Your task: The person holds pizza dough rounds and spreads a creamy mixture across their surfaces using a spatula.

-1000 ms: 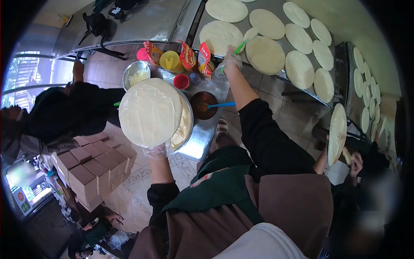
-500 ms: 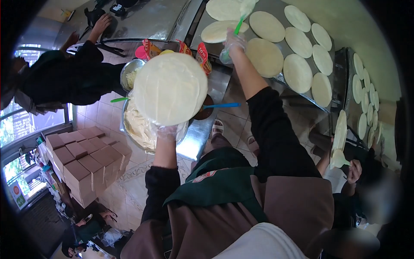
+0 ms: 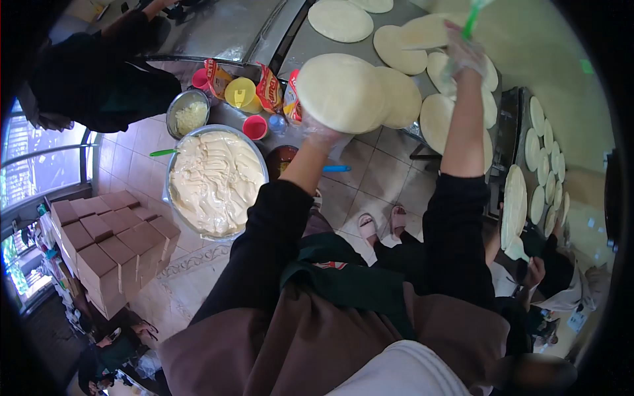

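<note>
My left hand (image 3: 322, 132), in a clear plastic glove, holds up a pale flat dough round (image 3: 340, 92) from below; most of its fingers are hidden under it. The round overlaps another one (image 3: 403, 99) behind it. My gloved right hand (image 3: 465, 54) is closed on a spatula with a green handle (image 3: 471, 24), its blade pointing up and partly cut off by the frame. Right beside those fingers, a tilted dough round (image 3: 426, 32) lies over others; whether the hand grips its edge I cannot tell. A large bowl (image 3: 173, 191) of cream-coloured spread stands left of my left forearm.
Near the big bowl are a bowl of white shreds (image 3: 191, 117), a yellow cup (image 3: 243, 94), a pink cup (image 3: 255, 127) and red packets (image 3: 269, 89). Stacked brown boxes (image 3: 115, 244) stand lower left. Co-workers are at left and right, one holding a round (image 3: 514, 204).
My left hand has carried its round right, away from above the bowl, uncovering the spread. My right hand has moved right with the spatula. The camera view has shifted.
</note>
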`<state>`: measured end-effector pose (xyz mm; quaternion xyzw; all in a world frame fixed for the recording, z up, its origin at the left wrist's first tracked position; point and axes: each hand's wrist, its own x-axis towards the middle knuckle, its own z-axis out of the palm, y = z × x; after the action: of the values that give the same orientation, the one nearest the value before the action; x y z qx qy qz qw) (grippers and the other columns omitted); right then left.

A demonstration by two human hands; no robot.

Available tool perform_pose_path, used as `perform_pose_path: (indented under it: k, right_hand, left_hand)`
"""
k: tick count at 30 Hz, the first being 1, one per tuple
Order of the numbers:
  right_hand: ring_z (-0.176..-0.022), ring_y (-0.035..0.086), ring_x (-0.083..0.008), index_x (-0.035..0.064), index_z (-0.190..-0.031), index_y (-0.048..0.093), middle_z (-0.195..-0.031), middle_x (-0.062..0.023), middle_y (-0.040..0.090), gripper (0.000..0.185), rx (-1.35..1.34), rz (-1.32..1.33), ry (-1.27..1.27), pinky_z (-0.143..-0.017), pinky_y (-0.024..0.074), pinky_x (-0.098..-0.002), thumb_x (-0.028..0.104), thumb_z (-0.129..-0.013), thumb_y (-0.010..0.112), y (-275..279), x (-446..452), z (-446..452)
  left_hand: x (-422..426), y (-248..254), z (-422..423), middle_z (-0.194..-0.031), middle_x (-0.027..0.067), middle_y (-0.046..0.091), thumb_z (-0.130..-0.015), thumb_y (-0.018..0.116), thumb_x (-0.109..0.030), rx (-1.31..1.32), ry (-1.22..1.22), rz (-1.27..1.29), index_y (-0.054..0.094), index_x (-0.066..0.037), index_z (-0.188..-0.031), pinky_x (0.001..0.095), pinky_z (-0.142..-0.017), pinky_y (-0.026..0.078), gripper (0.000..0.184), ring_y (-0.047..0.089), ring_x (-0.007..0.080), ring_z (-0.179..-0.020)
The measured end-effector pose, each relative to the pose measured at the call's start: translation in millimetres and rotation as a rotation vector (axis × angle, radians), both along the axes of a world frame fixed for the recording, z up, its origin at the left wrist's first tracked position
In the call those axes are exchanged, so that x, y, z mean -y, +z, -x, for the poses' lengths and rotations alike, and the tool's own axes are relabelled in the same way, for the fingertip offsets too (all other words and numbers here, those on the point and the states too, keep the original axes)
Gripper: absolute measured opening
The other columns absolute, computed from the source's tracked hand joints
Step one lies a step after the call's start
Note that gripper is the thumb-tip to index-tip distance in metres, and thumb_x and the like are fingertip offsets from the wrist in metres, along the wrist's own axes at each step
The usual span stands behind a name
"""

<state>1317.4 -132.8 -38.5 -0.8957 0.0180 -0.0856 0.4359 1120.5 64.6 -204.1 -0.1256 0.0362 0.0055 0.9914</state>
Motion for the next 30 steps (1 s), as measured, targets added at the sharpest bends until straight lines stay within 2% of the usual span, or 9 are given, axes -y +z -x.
perform_pose_path:
  k: [2, 5, 8, 10, 13, 21, 23, 26, 30]
  right_hand:
    - [-0.100, 0.059, -0.0166, 0.0177, -0.120, 0.060, -0.111, -0.0056, 0.061, 0.034, -0.002, 0.024, 0.033, -0.084, 0.0486, -0.0287, 0.030, -0.089, 0.053, 32.5, 4.5, 18.1]
    - [-0.088, 0.063, -0.0164, 0.0229, -0.108, 0.068, -0.100, -0.0069, 0.066, 0.031, 0.145, 0.105, -0.071, -0.078, 0.0482, -0.0299, 0.035, -0.084, 0.052, 46.8, 15.4, 18.5]
    - [-0.090, 0.062, -0.0146, 0.0173, -0.108, 0.068, -0.101, -0.0066, 0.065, 0.028, 0.152, -0.239, -0.096, -0.079, 0.0482, -0.0259, 0.026, -0.085, 0.053, 78.5, -3.7, 61.7]
    - [-0.104, 0.056, -0.0208, 0.0023, -0.112, 0.062, -0.115, -0.0104, 0.057, 0.031, 0.262, -0.286, -0.056, -0.090, 0.0472, -0.0317, 0.018, -0.086, 0.056, 84.7, -1.5, 68.2]
    - [-0.103, 0.055, -0.0199, 0.0001, -0.109, 0.062, -0.115, -0.0112, 0.056, 0.029, 0.305, -0.388, -0.053, -0.089, 0.0478, -0.0328, 0.015, -0.085, 0.056, 94.5, -15.3, 86.8]
    - [-0.098, 0.055, -0.0173, 0.0027, -0.108, 0.064, -0.110, -0.0102, 0.059, 0.029, 0.252, -0.414, 0.022, -0.088, 0.0471, -0.0319, 0.015, -0.083, 0.057, 89.6, -22.3, 98.3]
    - [-0.096, 0.056, -0.0164, 0.0036, -0.108, 0.065, -0.108, -0.0094, 0.060, 0.029, 0.222, -0.412, 0.019, -0.088, 0.0468, -0.0315, 0.015, -0.083, 0.058, 86.5, -26.1, 102.0]
    - [-0.090, 0.058, -0.0132, 0.0036, -0.102, 0.068, -0.102, -0.0067, 0.064, 0.025, 0.211, -0.326, 0.051, -0.081, 0.0505, -0.0292, 0.014, -0.081, 0.060, 76.3, -32.1, 109.8]
    - [-0.091, 0.059, -0.0126, 0.0038, -0.102, 0.068, -0.099, -0.0059, 0.065, 0.023, 0.076, -0.531, 0.147, -0.083, 0.0498, -0.0279, 0.013, -0.082, 0.060, 70.4, -59.2, 145.1]
  left_hand:
    - [15.5, -13.4, -25.7, -0.130, 0.0125, 0.049, -0.090, 0.032, -0.052, 0.014, -0.002, -0.035, 0.043, -0.012, -0.131, 0.0554, -0.098, 0.039, 0.058, 0.049, 0.0342, -0.117]
    - [26.3, -28.3, -52.7, -0.130, 0.0121, 0.049, -0.090, 0.032, -0.051, 0.013, -0.018, -0.015, 0.045, -0.013, -0.130, 0.0556, -0.097, 0.039, 0.056, 0.049, 0.0341, -0.117]
    - [26.6, -41.4, -75.6, -0.131, 0.0113, 0.049, -0.088, 0.032, -0.055, 0.025, 0.022, -0.021, 0.045, -0.014, -0.130, 0.0569, -0.097, 0.038, 0.060, 0.048, 0.0345, -0.118]
    - [22.0, -53.8, -87.4, -0.132, 0.0107, 0.048, -0.086, 0.032, -0.059, 0.025, 0.075, 0.001, 0.045, -0.015, -0.131, 0.0588, -0.097, 0.037, 0.064, 0.047, 0.0353, -0.119]
    - [8.6, -60.1, -95.5, -0.133, 0.0139, 0.046, -0.086, 0.034, -0.058, 0.009, 0.196, -0.095, 0.044, -0.011, -0.131, 0.0595, -0.098, 0.035, 0.065, 0.045, 0.0364, -0.120]
    - [-3.1, -90.4, -88.5, -0.144, 0.0076, 0.034, -0.087, 0.031, -0.059, -0.022, 0.251, -0.153, 0.036, -0.021, -0.138, 0.0593, -0.106, 0.021, 0.064, 0.029, 0.0305, -0.133]
    - [-0.3, -98.3, -72.3, -0.148, 0.0066, 0.025, -0.090, 0.028, -0.053, -0.229, 0.201, -0.047, 0.030, -0.022, -0.140, 0.0609, -0.106, 0.017, 0.059, 0.023, 0.0272, -0.136]
    - [10.2, -63.0, -50.0, -0.148, 0.0059, 0.023, -0.092, 0.024, -0.046, -0.576, -0.017, -0.277, 0.027, -0.022, -0.139, 0.0612, -0.105, 0.016, 0.053, 0.021, 0.0260, -0.136]
    - [39.7, -2.2, -8.7, -0.139, 0.0076, 0.034, -0.093, 0.029, -0.036, -0.476, -0.206, -0.415, 0.034, -0.017, -0.134, 0.0587, -0.103, 0.024, 0.045, 0.029, 0.0290, -0.131]
